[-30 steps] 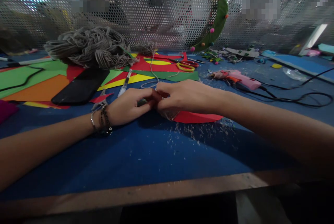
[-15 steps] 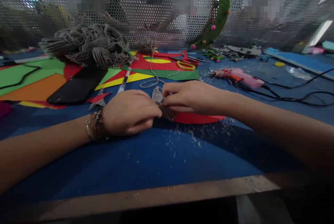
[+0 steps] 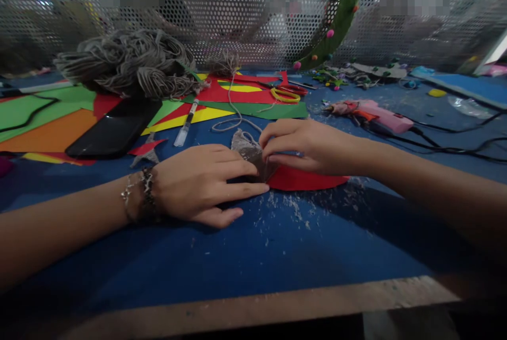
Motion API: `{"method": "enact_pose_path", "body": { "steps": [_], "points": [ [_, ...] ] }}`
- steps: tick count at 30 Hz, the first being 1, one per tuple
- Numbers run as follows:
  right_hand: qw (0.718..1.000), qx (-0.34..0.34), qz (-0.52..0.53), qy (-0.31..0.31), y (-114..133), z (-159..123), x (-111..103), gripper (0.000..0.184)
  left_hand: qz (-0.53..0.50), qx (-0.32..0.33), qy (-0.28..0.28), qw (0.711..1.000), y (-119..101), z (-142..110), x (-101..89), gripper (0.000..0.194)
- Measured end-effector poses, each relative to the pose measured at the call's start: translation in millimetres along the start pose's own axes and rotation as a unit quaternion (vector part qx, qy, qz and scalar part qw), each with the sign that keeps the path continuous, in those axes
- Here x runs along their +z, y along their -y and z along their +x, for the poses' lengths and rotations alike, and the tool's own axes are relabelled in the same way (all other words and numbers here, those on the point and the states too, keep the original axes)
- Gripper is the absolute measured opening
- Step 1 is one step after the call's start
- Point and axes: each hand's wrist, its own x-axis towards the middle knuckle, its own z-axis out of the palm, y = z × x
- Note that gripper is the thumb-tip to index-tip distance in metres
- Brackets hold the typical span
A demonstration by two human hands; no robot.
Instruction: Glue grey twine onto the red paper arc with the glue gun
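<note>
The fingers of the right hand (image 3: 307,142) are bent and drawn in toward the thumb at the centre of the frame, tips at the grey piece (image 3: 242,144); whether they pinch yarn there I cannot tell, since the tips hide the spot; the fingers of the left hand (image 3: 206,184), left of centre, are stretched out and slightly spread, pinching nothing visible, with 2 fingertips at the near edge of the same piece.

The grey piece lies on the desk (image 3: 178,266) between the 2 hands, partly covered by them, its far end bearing loops of yarn; a red paper (image 3: 312,181) with a curved near edge shows to its right, under the right hand; a grey strand (image 3: 240,118) curls just behind the piece and leads up to a small yarn tangle (image 3: 226,64).

The step in hand looks like setting yarn onto the piece; the next move seems to call for a steady left hand and a light, exact touch from the right, with the strand kept slack.

Farther out, pale scraps (image 3: 295,205) litter the desk below the paper; a pink glue gun (image 3: 388,116) lies at right; a black phone (image 3: 114,129) and a large yarn bundle (image 3: 130,65) fill the left.
</note>
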Motion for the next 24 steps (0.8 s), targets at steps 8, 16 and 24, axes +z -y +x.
{"method": "enact_pose_path", "body": {
  "steps": [8, 16, 24],
  "points": [
    [0.999, 0.022, 0.016, -0.029, -2, -9, 1, 0.024, -0.017, -0.002, 0.005, 1.000, 0, 0, 1.0, 0.034],
    [0.987, 0.040, 0.139, -0.065, 5, -11, -6, 0.019, -0.025, -0.014, -0.039, 0.999, 1, 2, 4.1, 0.033],
    [0.985, 0.094, 0.127, -0.072, 0, -15, -4, 0.019, -0.085, -0.053, -0.035, 0.994, 1, 4, 3.6, 0.032]
  ]
}}
